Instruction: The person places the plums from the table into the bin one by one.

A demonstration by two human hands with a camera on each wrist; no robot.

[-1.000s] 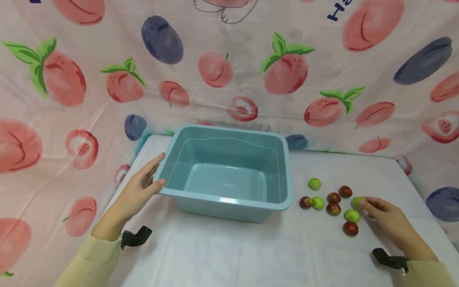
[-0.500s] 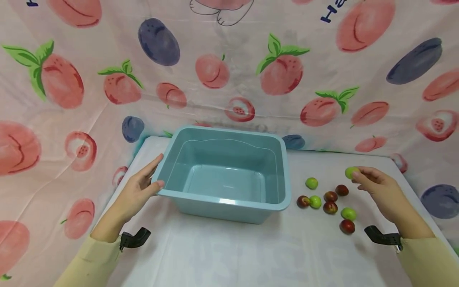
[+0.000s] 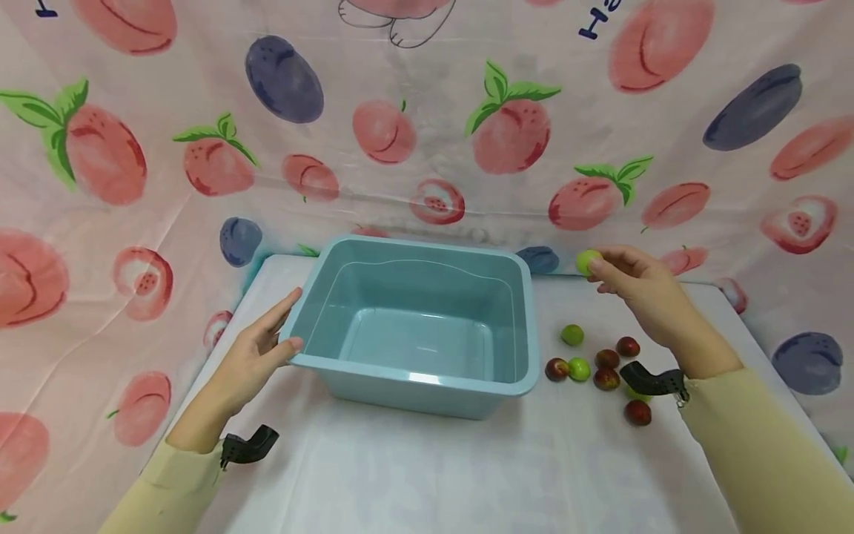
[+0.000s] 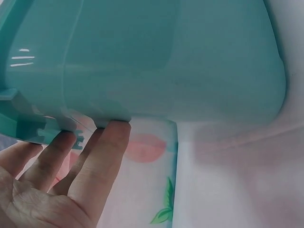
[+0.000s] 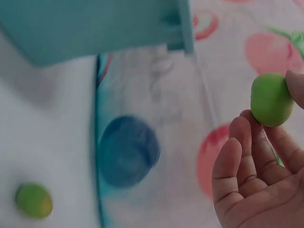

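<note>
A light blue plastic basin stands on the white table, with nothing inside it. At its left rim is my left hand, the thumb over the edge and the fingers against the outer wall, as the left wrist view shows under the rim. My right hand pinches a green jujube between thumb and fingers, raised above the table to the right of the basin. Below it lie several red-brown jujubes and green ones, among them a green jujube close to the basin; my right wrist camera partly covers another.
A cloth printed with fruit hangs behind and beside the table. The white tabletop reaches in front of the basin. A black camera sits on my left wrist and another on my right.
My right hand has lifted the green jujube off the table and carried it left and up, toward the basin. The left hand stays at the rim.
</note>
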